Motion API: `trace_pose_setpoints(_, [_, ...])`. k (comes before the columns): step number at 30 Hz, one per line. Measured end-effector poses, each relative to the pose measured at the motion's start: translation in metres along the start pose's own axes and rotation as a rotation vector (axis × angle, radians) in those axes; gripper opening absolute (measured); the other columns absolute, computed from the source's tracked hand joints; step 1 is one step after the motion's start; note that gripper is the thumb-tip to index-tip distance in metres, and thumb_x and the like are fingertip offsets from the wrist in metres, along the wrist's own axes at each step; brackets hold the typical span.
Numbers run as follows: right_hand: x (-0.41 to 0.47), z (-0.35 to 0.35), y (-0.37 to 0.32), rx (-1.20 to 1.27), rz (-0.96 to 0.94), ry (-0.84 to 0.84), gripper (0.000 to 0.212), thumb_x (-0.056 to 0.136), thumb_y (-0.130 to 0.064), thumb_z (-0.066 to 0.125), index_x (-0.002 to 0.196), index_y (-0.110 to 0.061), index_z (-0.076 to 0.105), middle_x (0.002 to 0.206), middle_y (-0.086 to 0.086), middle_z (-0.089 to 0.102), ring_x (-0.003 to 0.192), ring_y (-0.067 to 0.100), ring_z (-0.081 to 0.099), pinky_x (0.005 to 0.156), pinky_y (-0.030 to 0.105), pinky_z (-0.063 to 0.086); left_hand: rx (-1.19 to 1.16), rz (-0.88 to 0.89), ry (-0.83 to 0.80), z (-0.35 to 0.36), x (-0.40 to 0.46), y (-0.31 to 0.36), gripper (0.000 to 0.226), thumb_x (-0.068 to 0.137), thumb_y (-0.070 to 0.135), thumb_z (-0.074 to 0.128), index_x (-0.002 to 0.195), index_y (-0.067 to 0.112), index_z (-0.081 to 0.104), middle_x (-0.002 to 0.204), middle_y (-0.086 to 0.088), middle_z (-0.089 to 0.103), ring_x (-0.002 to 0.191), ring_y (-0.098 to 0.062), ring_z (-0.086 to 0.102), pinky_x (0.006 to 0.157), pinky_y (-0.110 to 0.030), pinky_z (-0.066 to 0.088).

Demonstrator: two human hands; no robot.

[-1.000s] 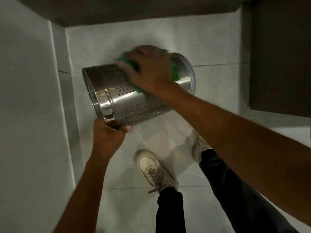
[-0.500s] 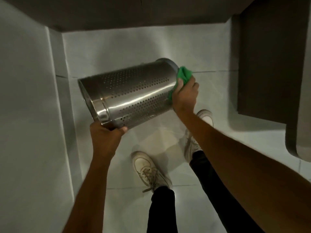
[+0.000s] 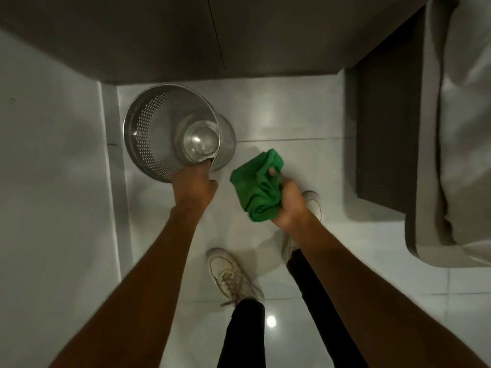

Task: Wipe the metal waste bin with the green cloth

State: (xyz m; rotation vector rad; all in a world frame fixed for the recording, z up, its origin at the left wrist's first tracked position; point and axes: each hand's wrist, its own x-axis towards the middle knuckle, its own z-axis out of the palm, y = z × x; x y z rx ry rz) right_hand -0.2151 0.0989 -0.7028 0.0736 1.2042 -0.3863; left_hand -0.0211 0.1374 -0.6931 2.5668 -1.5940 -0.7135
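One metal waste bin [image 3: 164, 134], perforated, stands mouth up on the pale tiled floor [image 3: 305, 123] beside the left wall. The left hand [image 3: 194, 184] is closed on its near rim. One green cloth [image 3: 256, 187], bunched, is clenched in the right hand [image 3: 288, 205], apart from the bin. Two white shoes noted: left [image 3: 228, 274], right [image 3: 312, 204].

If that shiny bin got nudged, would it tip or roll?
Probably easily: the metal waste bin looks thin-walled, perforated and empty, so likely light. The left hand grips its rim alone. Its round body would likely roll once down, and the polished steel may feel slippery.
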Motion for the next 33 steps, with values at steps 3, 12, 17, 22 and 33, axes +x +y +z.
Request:
trace_pose_setpoints(3, [-0.030, -0.002, -0.027, 0.105, -0.005, -0.127, 0.044, 0.104, -0.036, 0.047, 0.098, -0.008, 0.080, 0.102, 0.015, 0.077, 0.091, 0.030, 0.076, 0.094, 0.043, 0.063, 0.029, 0.012, -0.117, -0.008, 0.010, 0.001, 0.033, 0.074, 0.003, 0.070, 0.106, 0.007, 0.069, 0.087, -0.020, 0.074, 0.079, -0.039, 0.070, 0.070, -0.040, 0.059])
trace_pose_setpoints(12, [-0.243, 0.114, -0.115, -0.039, -0.107, -0.280, 0.051, 0.104, -0.030, 0.042, 0.071, -0.018, 0.077, 0.066, -0.001, 0.073, 0.064, 0.015, 0.072, 0.064, 0.027, 0.061, -0.166, 0.048, 0.273, -0.237, -0.068, 0.106, 0.076, 0.079, 0.026, 0.066, 0.149, 0.009, 0.041, 0.158, -0.014, 0.040, 0.151, -0.038, 0.023, 0.122, -0.055, 0.023])
trace_pose_setpoints(17, [-0.425, 0.226, -0.183, -0.399, -0.587, -0.455, 0.026, 0.097, -0.023, 0.057, 0.122, -0.020, 0.064, 0.101, 0.002, 0.073, 0.093, 0.019, 0.071, 0.082, 0.035, 0.062, -0.128, 0.107, 0.681, -0.432, -0.125, 0.169, 0.062, 0.097, 0.036, 0.053, 0.152, 0.010, 0.040, 0.165, -0.016, 0.025, 0.155, -0.038, 0.009, 0.125, -0.054, 0.011])
trace_pose_setpoints(22, [-0.513, 0.321, -0.251, -1.082, -1.832, -0.021, 0.039, 0.094, -0.024, 0.056, 0.134, -0.023, 0.059, 0.122, 0.000, 0.063, 0.112, 0.012, 0.061, 0.092, 0.036, 0.048, -0.006, 0.124, 0.874, -0.558, -0.120, 0.202, 0.059, 0.100, 0.041, 0.047, 0.151, 0.011, 0.042, 0.164, -0.018, 0.029, 0.153, -0.042, 0.014, 0.124, -0.057, 0.011])
trace_pose_setpoints(33, [-0.491, 0.419, -0.326, -1.945, -1.420, 0.411, 0.064, 0.110, -0.052, 0.030, 0.166, -0.023, 0.019, 0.177, 0.013, 0.007, 0.165, 0.032, -0.002, 0.129, 0.069, 0.003, 0.263, -0.040, 0.711, -0.632, -0.110, 0.230, 0.068, 0.100, 0.050, 0.035, 0.158, 0.015, 0.026, 0.168, -0.015, 0.018, 0.155, -0.036, 0.006, 0.125, -0.055, 0.009])
